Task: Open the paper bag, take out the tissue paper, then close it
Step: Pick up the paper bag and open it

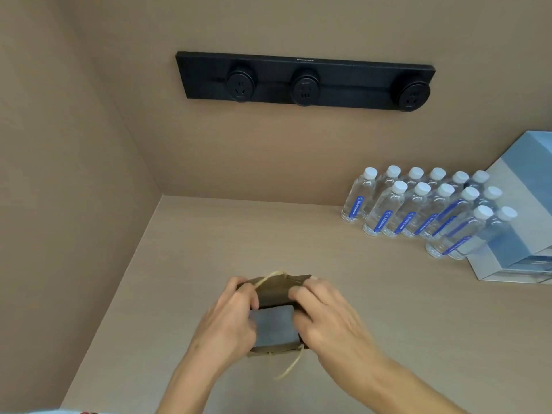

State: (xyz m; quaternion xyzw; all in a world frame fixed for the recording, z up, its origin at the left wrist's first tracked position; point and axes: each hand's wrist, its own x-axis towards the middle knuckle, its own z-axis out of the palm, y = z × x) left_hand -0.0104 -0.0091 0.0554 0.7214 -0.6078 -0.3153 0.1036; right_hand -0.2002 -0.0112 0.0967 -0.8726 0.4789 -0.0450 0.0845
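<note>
Right now both hands are working at the mouth of one brown paper bag, which is sitting on the surface at about six o'clock in the view. The left hand is pinching the bag's left edge in a narrow grip, and the right hand is pinching the right edge likewise, spreading the top apart. One grey-blue pack of tissue paper is showing inside between the hands. Judging by this, the opening step is in hand; the next move would call for one hand to let go and lift the pack out. Fourteen water bottles, as far as can be counted, are standing at two o'clock, beside stacked boxes. One socket strip with three outlets is hanging at twelve o'clock.
</note>
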